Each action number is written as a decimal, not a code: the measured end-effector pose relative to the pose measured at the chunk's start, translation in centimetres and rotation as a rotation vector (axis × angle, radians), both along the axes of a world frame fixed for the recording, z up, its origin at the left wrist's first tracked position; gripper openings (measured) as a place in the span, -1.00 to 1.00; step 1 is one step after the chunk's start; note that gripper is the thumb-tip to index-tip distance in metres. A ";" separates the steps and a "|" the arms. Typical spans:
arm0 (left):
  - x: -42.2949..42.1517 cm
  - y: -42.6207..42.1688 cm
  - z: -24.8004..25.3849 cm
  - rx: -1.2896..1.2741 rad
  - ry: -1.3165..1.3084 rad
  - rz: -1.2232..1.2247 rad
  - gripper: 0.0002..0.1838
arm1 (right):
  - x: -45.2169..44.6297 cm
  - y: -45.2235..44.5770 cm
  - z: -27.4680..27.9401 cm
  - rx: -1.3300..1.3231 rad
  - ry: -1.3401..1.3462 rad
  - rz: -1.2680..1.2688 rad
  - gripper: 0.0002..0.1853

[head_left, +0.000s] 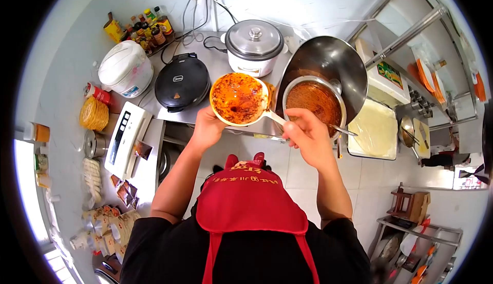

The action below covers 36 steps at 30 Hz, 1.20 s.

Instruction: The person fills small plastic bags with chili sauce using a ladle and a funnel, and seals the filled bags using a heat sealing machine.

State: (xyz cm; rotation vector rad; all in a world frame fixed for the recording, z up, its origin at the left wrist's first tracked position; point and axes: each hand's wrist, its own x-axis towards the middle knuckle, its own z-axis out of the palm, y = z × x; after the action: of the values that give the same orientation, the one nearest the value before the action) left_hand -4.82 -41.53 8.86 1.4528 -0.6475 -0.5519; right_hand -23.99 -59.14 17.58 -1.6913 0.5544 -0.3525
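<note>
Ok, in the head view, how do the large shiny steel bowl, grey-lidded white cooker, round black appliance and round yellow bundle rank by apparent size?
1. Large shiny steel bowl
2. Grey-lidded white cooker and round black appliance: too alike to rank
3. Round yellow bundle, smallest

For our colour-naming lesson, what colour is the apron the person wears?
The apron is red with gold-coloured lettering, clearest in the head view.

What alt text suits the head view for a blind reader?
Left hand supports a pale bowl of oily red sauce, right hand at its handle; nearby, a metal bowl of darker sauce sits in a larger steel bowl.
</note>
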 end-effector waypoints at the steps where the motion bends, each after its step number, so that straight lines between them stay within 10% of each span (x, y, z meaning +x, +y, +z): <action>1: 0.6 0.5 0.0 -0.015 0.001 -0.010 -0.84 | 1.2 0.5 0.4 0.101 0.126 0.109 -0.67; 13: 7.1 3.6 -2.3 -0.065 0.147 0.022 -0.81 | 10.7 7.5 -1.9 -0.113 -0.040 -0.021 -0.77; 24: 8.6 4.8 -2.7 -0.001 -0.012 0.144 -0.82 | 14.0 11.4 -0.3 -0.980 0.098 -0.101 -0.71; 36: 10.2 4.4 -3.3 -0.103 0.053 0.127 -0.84 | 16.3 12.1 -0.6 -1.006 0.170 -0.146 -0.71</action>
State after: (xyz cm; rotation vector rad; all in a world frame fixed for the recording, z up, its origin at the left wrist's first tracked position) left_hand 5.41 -37.14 5.53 1.3675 -0.5298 -0.4501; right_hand -7.68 -47.07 16.98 -2.6711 0.6808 -0.6666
